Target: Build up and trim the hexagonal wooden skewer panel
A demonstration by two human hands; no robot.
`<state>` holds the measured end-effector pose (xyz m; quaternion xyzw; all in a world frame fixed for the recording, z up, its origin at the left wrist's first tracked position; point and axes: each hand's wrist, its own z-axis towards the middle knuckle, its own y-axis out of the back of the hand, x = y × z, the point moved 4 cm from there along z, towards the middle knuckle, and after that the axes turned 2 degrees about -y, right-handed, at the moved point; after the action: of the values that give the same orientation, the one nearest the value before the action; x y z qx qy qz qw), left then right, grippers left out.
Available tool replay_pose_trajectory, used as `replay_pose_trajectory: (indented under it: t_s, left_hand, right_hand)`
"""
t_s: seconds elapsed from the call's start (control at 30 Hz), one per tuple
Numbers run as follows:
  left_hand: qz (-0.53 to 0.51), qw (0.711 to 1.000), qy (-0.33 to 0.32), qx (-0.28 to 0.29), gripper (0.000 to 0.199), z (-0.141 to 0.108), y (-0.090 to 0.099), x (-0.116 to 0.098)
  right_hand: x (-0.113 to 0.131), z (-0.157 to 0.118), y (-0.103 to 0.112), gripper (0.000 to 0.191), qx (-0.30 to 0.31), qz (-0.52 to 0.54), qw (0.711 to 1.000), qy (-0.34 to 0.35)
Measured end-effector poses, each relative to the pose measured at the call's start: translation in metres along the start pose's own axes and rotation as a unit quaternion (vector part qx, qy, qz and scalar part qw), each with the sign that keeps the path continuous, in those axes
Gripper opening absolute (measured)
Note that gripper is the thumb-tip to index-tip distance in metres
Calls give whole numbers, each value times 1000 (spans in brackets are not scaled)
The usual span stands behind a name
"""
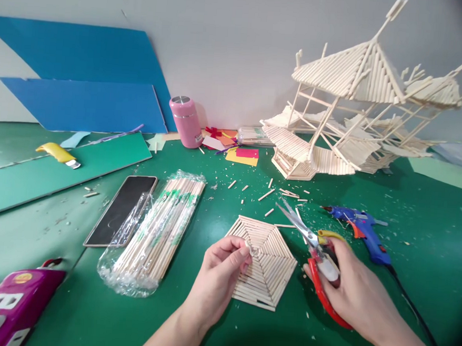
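Nearest the camera, a purple socket block sits at the lower left, cut off by the frame's edge. Beyond it a green board lies on the tabletop, its long edge running slantwise, with a yellow cutter resting on it near the far edge. Two blue panels lean against the wall behind. Next comes a dark phone, its right side overlapped by the clear wrapper of a stick bundle; a pink flask stands farther back. A strip of green tabletop runs between the bundle and the left hand, leaving room on that side. This hand pinches a small stick piece between thumb and forefinger, over the middle of a six-sided stick panel lying flat; its fingers cover part of the panel's left edge. Behind the panel, short offcuts are strewn, narrowing the room there. A gap separates the panel's right corner from the right hand, curled around the handles of scissors, whose blades point up-left past the panel's far edge. Just beyond that hand lies a blue glue gun, its cord trailing toward the near right; a large stick model stands behind.
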<state>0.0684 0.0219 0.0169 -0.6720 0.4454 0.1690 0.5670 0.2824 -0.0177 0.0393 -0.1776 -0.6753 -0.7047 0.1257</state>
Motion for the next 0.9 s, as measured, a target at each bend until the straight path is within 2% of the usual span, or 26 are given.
replay_pose_trajectory:
  t_s: [0.07, 0.2, 0.27, 0.4, 0.5, 0.67, 0.8, 0.9]
  left_hand:
    - [-4, 1000, 4, 4, 15, 0, -1, 0]
    - [1, 1000, 2, 8, 15, 1, -1, 0]
    - [0, 1000, 2, 9, 14, 1, -1, 1]
    - [-15, 999, -12, 29, 9, 2, -1, 1]
    - [-30, 999, -20, 37, 9, 2, -2, 0]
    - [-18, 999, -13, 40, 12, 2, -3, 1]
    - [45, 998, -19, 35, 12, 1, -1, 3]
    - [90, 996, -18, 20, 17, 0, 2, 4]
  right_hand:
    - [-11, 1, 5, 35, -30, -54, 998, -14]
    - [-22, -1, 4, 32, 1, -32, 998, -49]
    - [-23, -2, 3, 33, -2, -39, 998, -48]
    - [-29, 0, 6, 43, -71, -139, 988, -19]
    - [-41, 0, 7, 42, -81, -182, 980, -12]
    - [-58, -4, 3, 45, -75, -158, 983, -53]
    - [-61, -5, 1, 53, -76, -138, 986, -55]
    - [-59, -6, 4, 53, -59, -139, 987, -51]
